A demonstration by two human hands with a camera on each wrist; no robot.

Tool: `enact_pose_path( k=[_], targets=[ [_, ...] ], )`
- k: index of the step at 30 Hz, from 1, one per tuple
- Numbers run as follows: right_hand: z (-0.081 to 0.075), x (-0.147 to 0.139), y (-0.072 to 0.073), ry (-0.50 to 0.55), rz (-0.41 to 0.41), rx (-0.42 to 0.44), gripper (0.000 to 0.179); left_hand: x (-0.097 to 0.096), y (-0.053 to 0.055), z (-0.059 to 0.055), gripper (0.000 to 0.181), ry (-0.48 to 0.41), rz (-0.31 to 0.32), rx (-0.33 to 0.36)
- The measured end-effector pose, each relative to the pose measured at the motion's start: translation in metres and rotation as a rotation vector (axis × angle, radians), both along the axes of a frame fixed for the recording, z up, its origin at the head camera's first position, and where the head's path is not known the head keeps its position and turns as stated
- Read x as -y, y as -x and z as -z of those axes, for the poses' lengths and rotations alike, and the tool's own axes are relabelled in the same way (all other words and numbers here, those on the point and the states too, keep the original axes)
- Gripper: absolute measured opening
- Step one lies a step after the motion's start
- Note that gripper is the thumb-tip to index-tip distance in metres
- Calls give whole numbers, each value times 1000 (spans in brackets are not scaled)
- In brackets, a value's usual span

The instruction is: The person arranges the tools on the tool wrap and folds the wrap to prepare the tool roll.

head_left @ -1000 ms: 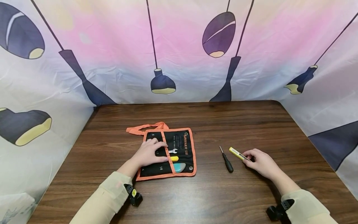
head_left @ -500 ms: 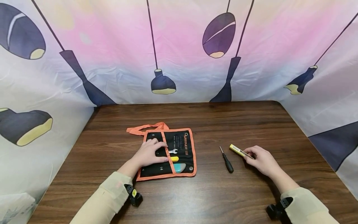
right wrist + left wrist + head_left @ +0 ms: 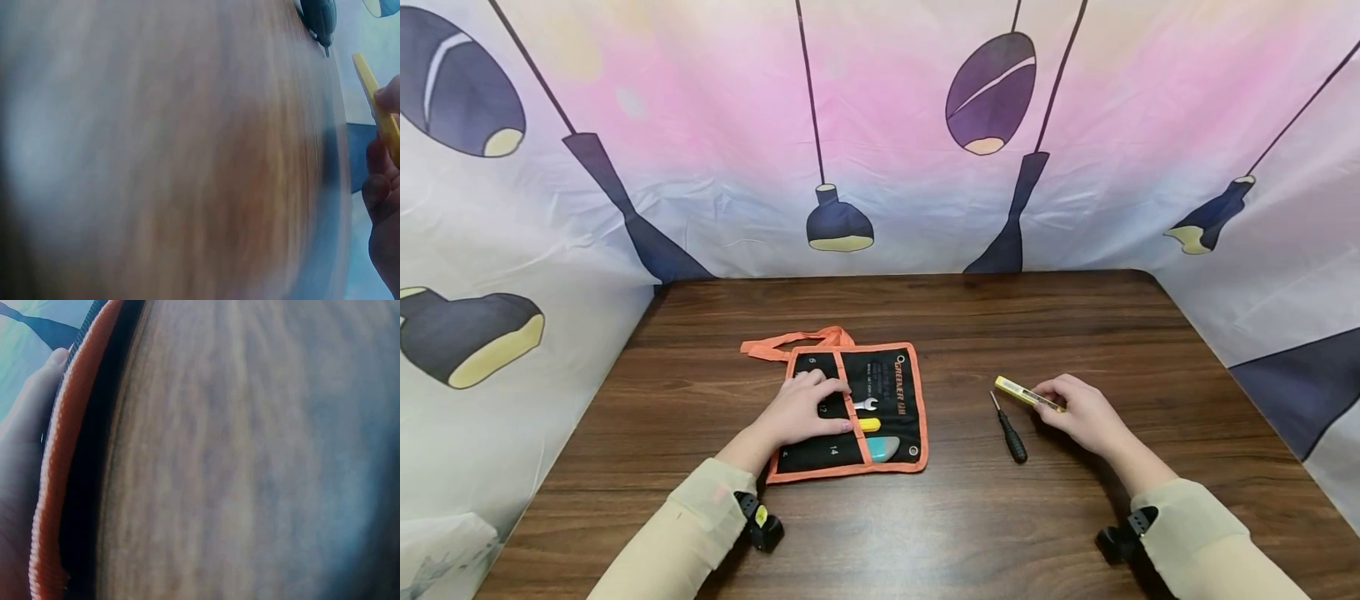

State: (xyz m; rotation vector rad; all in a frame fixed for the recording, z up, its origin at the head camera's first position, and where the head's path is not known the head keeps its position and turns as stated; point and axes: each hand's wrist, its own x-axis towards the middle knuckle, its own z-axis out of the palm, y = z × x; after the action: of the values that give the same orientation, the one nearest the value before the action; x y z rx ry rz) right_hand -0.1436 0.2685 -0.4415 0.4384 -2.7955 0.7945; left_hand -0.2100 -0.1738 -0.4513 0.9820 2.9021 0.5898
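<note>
My left hand (image 3: 801,410) rests on a black tool pouch (image 3: 901,379) with orange edging, thumb and fingertips at its orange cross strip. A small wrench (image 3: 868,404), a yellow handle (image 3: 869,425) and a teal tool end (image 3: 882,449) stick out of the pouch's pockets. My right hand (image 3: 1084,412) pinches a slim yellow bar-shaped tool (image 3: 1018,390) with a pale label, between thumb and fingers. In the right wrist view this yellow tool (image 3: 369,78) appears raised off the table. A black-handled screwdriver (image 3: 1011,433) lies just left of my right hand.
An orange tie strap (image 3: 797,338) trails from the pouch's far edge. Everything lies on a dark wooden table (image 3: 970,525). Behind it hangs a printed cloth (image 3: 902,217) with lamp drawings, reaching round both sides.
My right hand has moved left and slightly away from me with the yellow tool, nearer the screwdriver's tip. My left hand and the pouch stay in place.
</note>
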Motion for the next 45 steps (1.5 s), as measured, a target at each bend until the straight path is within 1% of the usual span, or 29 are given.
enact_pose_path(
  k=[6, 20, 30, 45],
  targets=[
    [0, 10, 6, 23, -33, -44, 14, 0, 0, -1, 56, 0, 1, 1],
    [-2, 37, 22, 46, -93, -69, 13, 0, 1, -1, 57, 3, 12, -2],
    [-6, 60, 31, 71, -143, -51, 12, 0, 1, 1, 58, 2, 9, -3],
    [-7, 87, 40, 60, -206, -43, 10, 1, 1, 1, 58, 4, 6, -5]
  ],
)
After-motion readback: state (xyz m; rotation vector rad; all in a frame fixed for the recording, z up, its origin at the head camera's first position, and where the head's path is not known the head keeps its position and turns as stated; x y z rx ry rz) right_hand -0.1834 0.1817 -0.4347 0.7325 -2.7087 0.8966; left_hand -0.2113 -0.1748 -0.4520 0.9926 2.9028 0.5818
